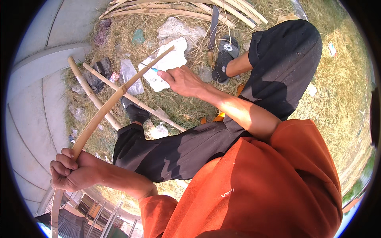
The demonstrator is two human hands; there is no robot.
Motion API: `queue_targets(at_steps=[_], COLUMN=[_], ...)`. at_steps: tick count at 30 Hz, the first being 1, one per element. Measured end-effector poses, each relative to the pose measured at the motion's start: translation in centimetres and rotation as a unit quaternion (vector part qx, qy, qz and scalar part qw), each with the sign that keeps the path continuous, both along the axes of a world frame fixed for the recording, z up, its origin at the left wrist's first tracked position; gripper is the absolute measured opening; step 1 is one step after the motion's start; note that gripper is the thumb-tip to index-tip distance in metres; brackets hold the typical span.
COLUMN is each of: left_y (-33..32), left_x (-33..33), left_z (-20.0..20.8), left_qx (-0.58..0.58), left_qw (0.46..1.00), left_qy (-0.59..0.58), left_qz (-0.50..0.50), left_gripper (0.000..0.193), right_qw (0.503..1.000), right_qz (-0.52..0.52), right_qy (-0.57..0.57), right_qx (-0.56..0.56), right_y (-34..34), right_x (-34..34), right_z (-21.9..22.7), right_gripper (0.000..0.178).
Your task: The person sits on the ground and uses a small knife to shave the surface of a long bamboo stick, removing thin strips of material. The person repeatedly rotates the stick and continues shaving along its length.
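My left hand [73,170] is closed around the lower part of a long split bamboo strip [105,109], which slants up and to the right from the lower left. Near the strip's far end, my right hand [184,81] pinches a thin tool with a blue part [154,70]. The tool's narrow dark tip reaches the bamboo; its exact kind is too small to make out. Beneath the strip, a thinner bamboo stick [147,104] and a thicker bamboo piece [91,94] lie on the grass.
Several bamboo strips [166,12] lie piled at the far side. A machete [213,29] with a wooden handle rests by my sandalled foot [227,55]. White sheet scraps [174,51] and a clear plastic piece [131,75] litter the dry grass. A concrete wall [35,103] borders the left.
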State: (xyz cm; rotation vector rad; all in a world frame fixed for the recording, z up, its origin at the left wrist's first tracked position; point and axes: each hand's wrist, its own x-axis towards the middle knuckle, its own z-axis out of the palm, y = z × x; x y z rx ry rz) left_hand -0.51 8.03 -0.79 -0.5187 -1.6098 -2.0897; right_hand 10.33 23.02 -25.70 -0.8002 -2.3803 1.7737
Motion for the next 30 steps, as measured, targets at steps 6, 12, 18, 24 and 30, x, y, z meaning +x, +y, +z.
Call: queue_targets(at_steps=[6,12,18,24,30], left_y=[-0.2,-0.3,-1.0,-1.3,-1.5], left_x=[-0.6,-0.5,-0.6,-1.0,-1.5], left_z=[0.1,0.4,0.4,0.2,0.5], left_qx=[0.001,0.004,0.010,0.015,0.021], left_qw=[1.000,0.999,0.996,0.997,0.996], left_qy=[-0.011,-0.015,-0.009,-0.010,-0.020], left_qz=[-0.001,-0.032,-0.088,-0.079,-0.082], left_gripper=[0.035,0.038,0.039,0.039,0.039], right_qw=[0.998,0.998,0.999,0.998,0.997], right_qz=[0.011,-0.014,0.001,0.029,0.012], right_qy=[-0.059,-0.052,-0.047,-0.048,-0.075], right_qx=[0.007,-0.019,0.009,0.000,0.029], right_y=[0.9,0.6,-0.1,-0.4,1.7], right_x=[0.1,0.3,0.0,-1.2,-1.4], right_z=[-0.5,-1.6,-0.4,0.6,-2.8], right_gripper=[0.067,0.065,0.069,0.070,0.071])
